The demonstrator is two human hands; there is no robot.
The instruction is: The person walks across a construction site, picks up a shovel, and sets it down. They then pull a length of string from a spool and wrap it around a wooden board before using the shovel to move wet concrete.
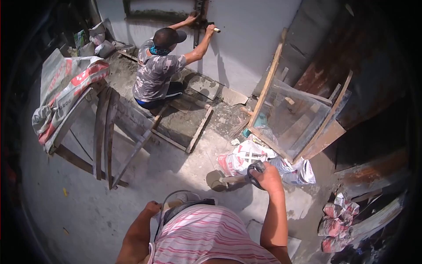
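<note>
My right hand is closed around the wooden handle of a mallet. The mallet's round head points left and hangs above the concrete floor. A dark loop sits at the hand's fingers. My left hand is curled at the edge of a dark container with a thin wire handle, which sits against my pink striped shirt. Those fingers are hidden, so I cannot tell whether they grip it.
A co-worker in a cap sits on a wooden plank platform, both hands raised to the grey wall. Printed sacks lie below a wood-framed mesh screen. A sack-draped wooden trestle stands at left and rubble bags at right.
</note>
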